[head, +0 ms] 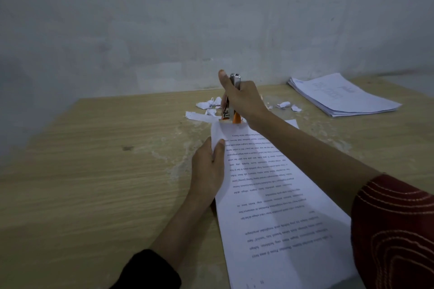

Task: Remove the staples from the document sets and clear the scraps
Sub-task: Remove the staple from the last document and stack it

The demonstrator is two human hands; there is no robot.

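Observation:
A printed document set lies lengthwise on the wooden table, its text upside down to me. My left hand grips its left edge, thumb on top of the page. My right hand holds an orange and metal stapler upright, its lower end set on the far end of the document. Torn white paper scraps lie scattered just beyond the document, left of the stapler, with more scraps to its right.
A stack of white papers sits at the back right of the table. A pale wall stands directly behind the table's far edge. Bare wood stretches to the left of the document.

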